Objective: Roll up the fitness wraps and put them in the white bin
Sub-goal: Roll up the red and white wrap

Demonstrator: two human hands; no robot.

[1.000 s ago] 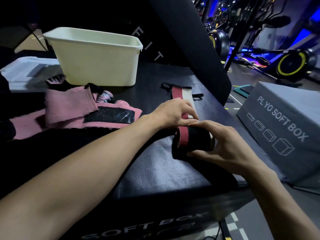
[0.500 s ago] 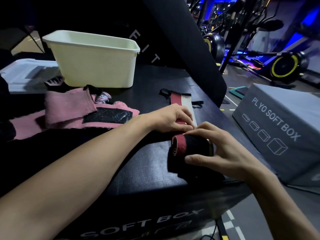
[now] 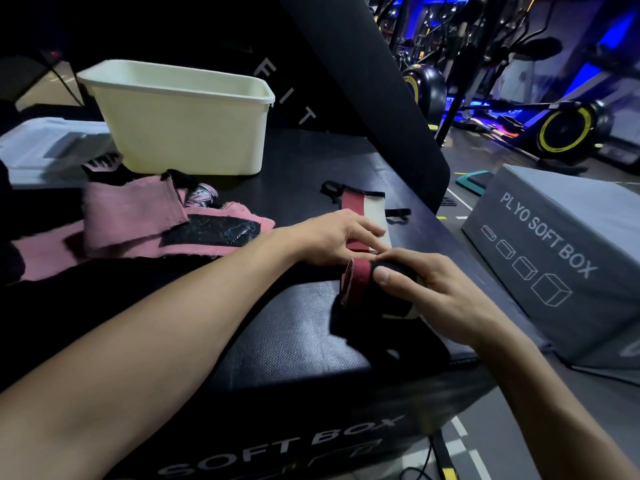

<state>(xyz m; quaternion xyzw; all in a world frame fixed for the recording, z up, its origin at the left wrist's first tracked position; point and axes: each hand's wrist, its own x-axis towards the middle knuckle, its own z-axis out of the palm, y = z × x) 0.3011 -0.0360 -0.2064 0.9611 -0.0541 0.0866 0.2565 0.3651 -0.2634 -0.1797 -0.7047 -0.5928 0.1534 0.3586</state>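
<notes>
A red, black and white fitness wrap (image 3: 363,209) lies on the black soft box (image 3: 294,341), its near part wound into a roll (image 3: 356,282). My right hand (image 3: 426,292) grips the roll, thumb on top. My left hand (image 3: 332,237) holds the flat strip just behind the roll, fingers curled over it. The strip's far end with black loops stretches away toward the back. The white bin (image 3: 180,126) stands at the back left. Pink wraps (image 3: 138,223) with a black patch lie unrolled in front of the bin.
A grey plyo soft box (image 3: 561,258) stands on the floor to the right. A dark slanted pad (image 3: 363,81) rises behind the work surface. Exercise bikes (image 3: 568,129) are at the far right. A pale lid-like object (image 3: 41,147) lies at the far left.
The roll has advanced a little along the strip toward the far end, with both hands moving with it. The camera has shifted slightly.
</notes>
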